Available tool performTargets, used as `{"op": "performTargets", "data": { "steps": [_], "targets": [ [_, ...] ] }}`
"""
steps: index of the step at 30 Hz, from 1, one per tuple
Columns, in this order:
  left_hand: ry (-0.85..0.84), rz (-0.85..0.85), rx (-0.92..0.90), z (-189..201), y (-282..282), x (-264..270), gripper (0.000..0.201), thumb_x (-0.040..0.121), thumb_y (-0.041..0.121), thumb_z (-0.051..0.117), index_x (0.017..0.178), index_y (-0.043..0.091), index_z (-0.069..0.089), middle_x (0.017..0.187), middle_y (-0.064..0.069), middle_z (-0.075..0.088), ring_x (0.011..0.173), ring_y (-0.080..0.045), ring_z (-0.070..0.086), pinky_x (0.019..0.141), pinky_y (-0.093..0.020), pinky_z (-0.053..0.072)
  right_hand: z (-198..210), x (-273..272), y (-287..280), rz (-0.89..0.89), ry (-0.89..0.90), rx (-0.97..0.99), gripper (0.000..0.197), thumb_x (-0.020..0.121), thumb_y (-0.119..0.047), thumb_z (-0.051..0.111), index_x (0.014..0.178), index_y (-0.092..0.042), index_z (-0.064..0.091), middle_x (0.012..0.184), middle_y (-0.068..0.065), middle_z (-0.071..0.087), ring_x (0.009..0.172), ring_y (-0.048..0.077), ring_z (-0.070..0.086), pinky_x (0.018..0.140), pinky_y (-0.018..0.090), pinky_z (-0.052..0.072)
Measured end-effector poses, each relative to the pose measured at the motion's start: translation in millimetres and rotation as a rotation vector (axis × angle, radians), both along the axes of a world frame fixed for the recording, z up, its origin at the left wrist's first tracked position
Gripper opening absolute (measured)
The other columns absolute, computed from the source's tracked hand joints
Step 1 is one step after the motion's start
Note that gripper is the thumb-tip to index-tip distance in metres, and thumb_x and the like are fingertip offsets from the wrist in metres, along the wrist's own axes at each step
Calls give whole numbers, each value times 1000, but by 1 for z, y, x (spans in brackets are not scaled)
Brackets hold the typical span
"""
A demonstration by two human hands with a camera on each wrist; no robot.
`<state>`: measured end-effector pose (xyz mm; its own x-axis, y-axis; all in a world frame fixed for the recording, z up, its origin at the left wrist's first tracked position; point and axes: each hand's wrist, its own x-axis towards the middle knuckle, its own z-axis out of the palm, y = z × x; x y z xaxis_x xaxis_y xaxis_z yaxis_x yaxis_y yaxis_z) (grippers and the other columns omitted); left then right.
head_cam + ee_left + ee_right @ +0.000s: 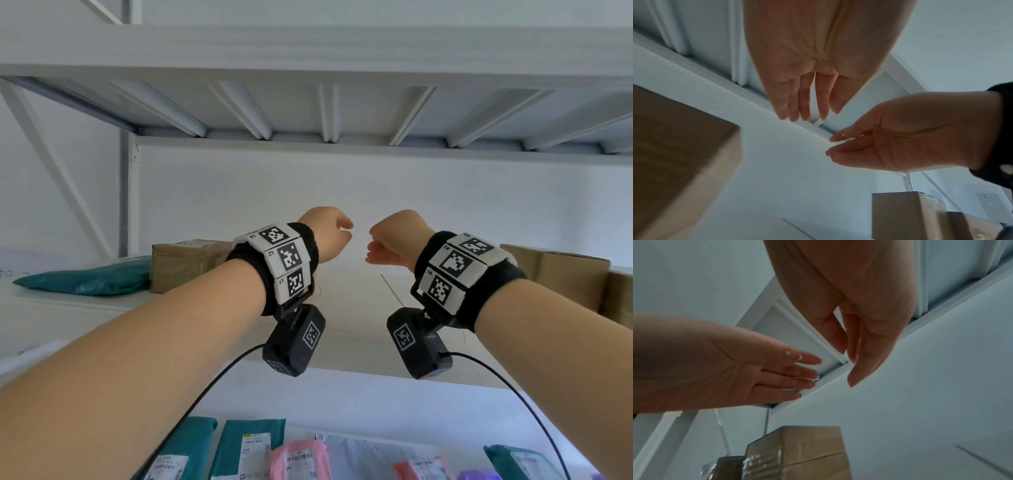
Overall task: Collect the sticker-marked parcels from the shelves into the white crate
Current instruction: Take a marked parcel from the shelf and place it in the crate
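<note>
Both my hands are raised into the upper shelf bay, close together and holding nothing. The left hand [329, 231] has relaxed fingers, shown straight in the left wrist view [801, 100]. Facing it a short gap away, the right hand [388, 241] also has straight fingers [859, 345]. On this shelf, a cardboard box [186, 263] lies left of the hands, with a teal mailer [85, 278] beside it. More cardboard boxes [568, 274] stand to the right. No sticker or white crate shows in any view.
The white shelf board [342, 342] runs under my wrists; a ribbed shelf underside [325, 113] is overhead. On the lower shelf lie several labelled mailers: teal [250, 448], pink [298, 460], grey [370, 452]. Camera cables hang from both wrists.
</note>
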<state>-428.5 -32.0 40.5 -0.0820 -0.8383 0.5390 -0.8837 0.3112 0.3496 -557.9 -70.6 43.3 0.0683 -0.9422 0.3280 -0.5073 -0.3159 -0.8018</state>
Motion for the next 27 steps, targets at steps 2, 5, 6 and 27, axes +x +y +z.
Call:
{"op": "performTargets", "data": {
  "steps": [2, 5, 6, 27],
  "targets": [
    [-4, -36, 12, 3, -3, -26, 38, 97, 19, 44, 134, 13, 50, 139, -3, 49, 128, -19, 45, 107, -28, 34, 5, -29, -1, -10, -274, 48, 9, 90, -9, 52, 99, -10, 53, 53, -6, 67, 78, 19, 65, 57, 22, 54],
    [13, -82, 21, 3, -12, -69, 38, 97, 20, 44, 134, 13, 50, 139, -4, 49, 128, -19, 45, 106, -28, 34, 8, -77, 1, -97, -301, -1, 17, 89, -2, 50, 104, -8, 57, 85, 11, 65, 75, 20, 63, 63, 25, 56],
    [26, -95, 28, 3, -15, -85, 38, 97, 21, 45, 133, 13, 49, 139, -3, 50, 128, -19, 46, 106, -28, 34, 8, -91, 3, -131, -312, -37, 19, 90, 0, 47, 104, -5, 59, 86, 12, 62, 70, 20, 62, 69, 28, 57],
    [184, 40, 302, 13, -67, -314, 45, 101, 27, 34, 130, -4, 48, 133, -21, 52, 123, -33, 51, 100, -35, 42, 13, -311, -32, -212, 319, -50, 37, 98, -20, 42, 120, 6, 55, 115, 24, 58, 87, 24, 44, 92, 35, 44]
  ]
}}
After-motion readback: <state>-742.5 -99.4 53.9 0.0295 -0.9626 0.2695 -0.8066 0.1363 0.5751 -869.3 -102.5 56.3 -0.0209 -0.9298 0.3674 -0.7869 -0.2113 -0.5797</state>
